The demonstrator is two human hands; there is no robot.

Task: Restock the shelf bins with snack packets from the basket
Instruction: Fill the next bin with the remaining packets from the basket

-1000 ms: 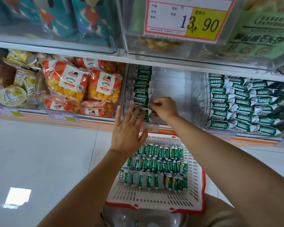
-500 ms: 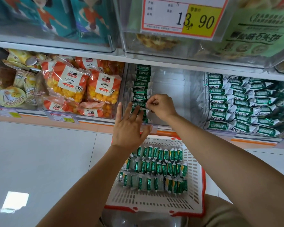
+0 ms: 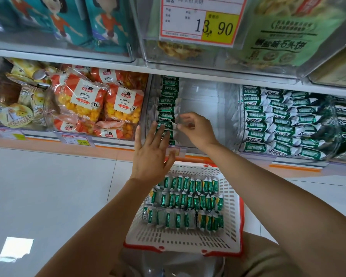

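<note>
Row of packets steadied in a half-bare bin

At centre frame, the left hand [image 3: 152, 156] is held flat with fingers straight, its tips laid against the row of green snack packets [image 3: 167, 100]. The row stands along the left wall of the clear shelf bin [image 3: 206, 96]. The right hand [image 3: 196, 128] is curled, and the silver crimped end of a green packet [image 3: 165, 124] in that row appears to be pinched. More packets [image 3: 186, 204] are lined up in the white basket [image 3: 231, 196] at lower centre. Nothing props the row on its right, so it could be tipped sideways if the hands are withdrawn unevenly. Neighbours could be dragged askew by a tug on the pinched end. The basket could be jolted by a dropped forearm.
</note>
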